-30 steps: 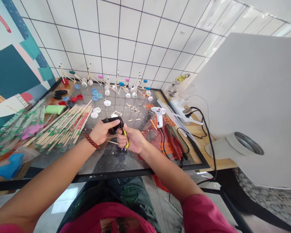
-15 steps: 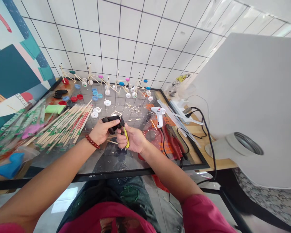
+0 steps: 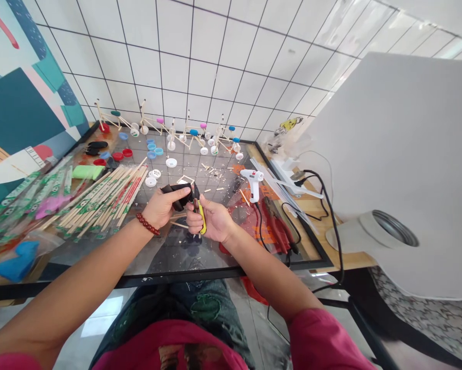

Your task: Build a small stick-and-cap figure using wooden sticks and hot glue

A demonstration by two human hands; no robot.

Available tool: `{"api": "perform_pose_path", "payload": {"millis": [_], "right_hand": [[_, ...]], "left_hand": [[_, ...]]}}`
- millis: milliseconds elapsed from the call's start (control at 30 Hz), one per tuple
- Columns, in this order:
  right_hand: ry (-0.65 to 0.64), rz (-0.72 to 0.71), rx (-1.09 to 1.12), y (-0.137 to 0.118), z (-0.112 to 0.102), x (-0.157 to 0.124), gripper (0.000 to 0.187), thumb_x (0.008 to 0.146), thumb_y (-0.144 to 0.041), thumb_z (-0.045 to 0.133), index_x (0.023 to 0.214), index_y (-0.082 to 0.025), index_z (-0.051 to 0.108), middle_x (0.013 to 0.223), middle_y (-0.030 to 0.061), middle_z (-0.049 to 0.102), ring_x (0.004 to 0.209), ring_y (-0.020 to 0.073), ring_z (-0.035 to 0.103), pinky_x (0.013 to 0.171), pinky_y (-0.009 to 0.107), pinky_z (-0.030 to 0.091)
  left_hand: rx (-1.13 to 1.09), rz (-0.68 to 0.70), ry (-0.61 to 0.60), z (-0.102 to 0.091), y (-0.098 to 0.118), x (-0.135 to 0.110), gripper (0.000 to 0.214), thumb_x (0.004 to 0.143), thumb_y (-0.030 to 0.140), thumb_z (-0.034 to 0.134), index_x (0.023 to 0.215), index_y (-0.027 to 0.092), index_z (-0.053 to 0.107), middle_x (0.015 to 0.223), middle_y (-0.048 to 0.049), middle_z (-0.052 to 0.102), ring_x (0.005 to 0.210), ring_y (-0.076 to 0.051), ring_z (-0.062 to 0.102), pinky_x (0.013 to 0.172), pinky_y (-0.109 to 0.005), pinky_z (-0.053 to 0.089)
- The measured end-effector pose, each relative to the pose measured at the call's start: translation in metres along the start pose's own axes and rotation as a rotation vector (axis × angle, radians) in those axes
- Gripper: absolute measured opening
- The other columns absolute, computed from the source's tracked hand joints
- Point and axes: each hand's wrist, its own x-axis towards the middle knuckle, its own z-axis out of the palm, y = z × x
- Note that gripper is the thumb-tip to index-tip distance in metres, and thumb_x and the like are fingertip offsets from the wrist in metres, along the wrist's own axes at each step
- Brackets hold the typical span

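Note:
Between the thumb and fingers of my left hand [image 3: 159, 208] is a black sheet-like piece [image 3: 180, 198], folded and soft-looking. My right hand [image 3: 213, 221] grips yellow-handled cutters [image 3: 202, 218], whose dark jaws point up at the right edge of the black piece. Whether the jaws touch or bite it I cannot tell. Both hands are close together above the glass tabletop [image 3: 165, 257]. Just beyond them lies a small frame of pale sticks [image 3: 186, 179], partly hidden by the black piece.
Wrapped chopsticks [image 3: 103, 200] lie in a heap to the left. Small stick-and-cap models [image 3: 192, 132] line the tiled wall, with loose bottle caps [image 3: 151, 154] nearby. On the right are a white glue gun [image 3: 253, 182], red-handled pliers [image 3: 280, 231], cables and a power strip [image 3: 292, 177].
Both hands keep their hold. The cutters' handle has shifted very slightly and the black piece sits at a slightly different angle.

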Motion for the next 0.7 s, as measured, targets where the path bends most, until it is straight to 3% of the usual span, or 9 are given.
{"api": "perform_pose_path", "payload": {"millis": [333, 467, 700], "right_hand": [[-0.008, 0.022, 0.038, 0.0022, 0.0006, 0.0007, 0.054, 0.115, -0.046, 0.024, 0.076, -0.021, 0.050, 0.063, -0.0075, 0.021, 0.056, 0.0122, 0.010, 0.049, 0.017, 0.026], [-0.023, 0.024, 0.055, 0.0028, 0.0002, 0.0011, 0.056, 0.115, -0.044, 0.017, 0.077, -0.020, 0.050, 0.063, -0.0072, 0.021, 0.056, 0.0124, 0.011, 0.049, 0.017, 0.026], [-0.041, 0.018, 0.032, 0.0045, -0.0015, 0.0033, 0.053, 0.114, -0.047, 0.023, 0.074, -0.021, 0.046, 0.062, -0.0074, 0.019, 0.056, 0.0122, 0.010, 0.049, 0.018, 0.025]], "left_hand": [[-0.009, -0.017, 0.024, -0.0014, -0.0007, 0.0012, 0.039, 0.046, 0.035, 0.105, 0.065, 0.016, 0.077, 0.064, -0.0022, 0.072, 0.061, -0.014, 0.062, 0.060, -0.027, 0.051], [0.026, -0.010, 0.025, -0.0028, -0.0009, 0.0014, 0.040, 0.046, 0.037, 0.104, 0.066, 0.015, 0.077, 0.064, -0.0021, 0.072, 0.060, -0.014, 0.062, 0.060, -0.028, 0.051], [0.071, 0.015, 0.035, -0.0044, -0.0020, 0.0030, 0.039, 0.046, 0.037, 0.104, 0.062, 0.016, 0.076, 0.062, -0.0020, 0.070, 0.059, -0.014, 0.061, 0.057, -0.027, 0.047]]}}
